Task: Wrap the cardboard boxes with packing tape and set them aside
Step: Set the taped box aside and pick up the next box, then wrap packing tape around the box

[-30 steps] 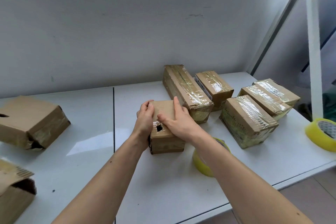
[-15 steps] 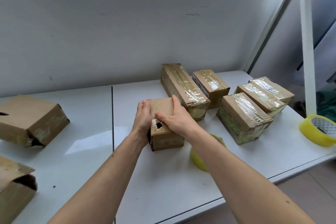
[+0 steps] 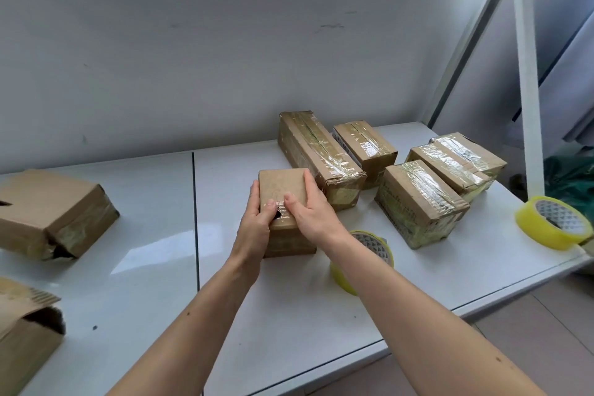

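A small brown cardboard box [image 3: 282, 185] lies at the middle of the white table [image 3: 289, 309], with a dark hole and a strip of clear tape near its close end. My left hand [image 3: 257, 225] holds its left side, thumb on top beside the hole. My right hand [image 3: 310, 212] clasps its right edge, thumb on the taped patch. A yellow tape roll [image 3: 373, 246] sits just right of the box, partly hidden under my right forearm.
Several taped boxes stand at the back right, the long one [image 3: 318, 157] touching my right fingers. A second tape roll [image 3: 554, 222] lies at the table's right edge. Two worn boxes, one [image 3: 54, 212] and another [image 3: 25, 334], lie at the left.
My right hand has slid off the box top to its right edge, and my left hand has moved nearer along the left side. Both thumbs now meet by the hole.
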Demonstrator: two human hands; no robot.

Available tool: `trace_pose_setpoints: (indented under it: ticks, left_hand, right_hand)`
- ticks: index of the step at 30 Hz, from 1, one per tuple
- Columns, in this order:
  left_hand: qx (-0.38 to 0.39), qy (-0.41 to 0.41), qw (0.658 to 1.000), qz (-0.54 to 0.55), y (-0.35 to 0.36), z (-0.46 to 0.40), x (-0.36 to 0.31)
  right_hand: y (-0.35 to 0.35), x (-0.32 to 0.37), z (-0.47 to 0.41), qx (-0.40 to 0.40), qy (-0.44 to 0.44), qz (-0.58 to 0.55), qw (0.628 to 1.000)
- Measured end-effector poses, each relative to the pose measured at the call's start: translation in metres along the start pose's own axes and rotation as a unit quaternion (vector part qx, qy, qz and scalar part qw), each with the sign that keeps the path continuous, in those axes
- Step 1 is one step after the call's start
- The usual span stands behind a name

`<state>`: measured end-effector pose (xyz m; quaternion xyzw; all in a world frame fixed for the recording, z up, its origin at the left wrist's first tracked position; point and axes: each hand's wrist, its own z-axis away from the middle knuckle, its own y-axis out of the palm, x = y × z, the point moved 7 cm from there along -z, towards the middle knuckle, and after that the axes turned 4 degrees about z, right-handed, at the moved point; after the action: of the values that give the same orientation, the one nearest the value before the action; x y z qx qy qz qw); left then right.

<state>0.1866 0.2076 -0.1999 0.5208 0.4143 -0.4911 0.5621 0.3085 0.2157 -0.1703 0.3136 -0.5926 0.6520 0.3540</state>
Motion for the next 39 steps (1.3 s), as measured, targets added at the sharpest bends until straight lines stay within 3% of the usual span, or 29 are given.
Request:
trace_pose_setpoints:
  ticks: [4,9,11,15,19,23,27,33,37,39]
  left_hand:
    - [0.003,-0.01,1.0,-0.01,-0.002,-0.001,0.0]
    - [-0.011,0.027,0.997,-0.065,-0.003,0.007,-0.019]
    - [-0.051,0.061,0.993,-0.082,-0.009,0.008,-0.028]
    - [-0.153,0.161,0.964,-0.144,-0.004,0.027,-0.063]
    - [-0.093,0.246,0.95,-0.169,0.029,0.043,-0.09]
    - [-0.023,0.259,0.941,-0.215,0.058,0.043,-0.095]
    - [0.073,0.213,0.945,-0.238,0.085,0.042,-0.076]
    - [0.112,0.084,0.976,-0.17,0.09,0.042,-0.051]
    - [0.141,-0.06,0.987,-0.059,0.092,0.048,-0.036]
    - [0.173,-0.113,0.977,0.054,0.098,0.053,-0.036]
  right_hand:
    - [-0.013,0.004,0.009,0.031,-0.009,0.025,0.999]
    - [-0.089,-0.005,0.058,-0.179,-0.099,0.119,0.972]
    - [-0.103,-0.028,0.069,-0.191,-0.065,0.2,0.959]
    - [-0.105,-0.074,0.072,-0.115,0.078,0.333,0.933]
    - [-0.111,-0.078,0.074,-0.168,0.063,0.311,0.933]
    - [-0.116,-0.072,0.075,-0.196,0.016,0.283,0.939]
    - [-0.119,-0.069,0.077,-0.214,-0.054,0.231,0.948]
    - [-0.135,-0.053,0.083,-0.252,-0.133,-0.017,0.958]
    - [-0.136,-0.051,0.072,-0.23,-0.07,-0.179,0.954]
    - [-0.136,-0.055,0.068,-0.22,-0.019,-0.191,0.957]
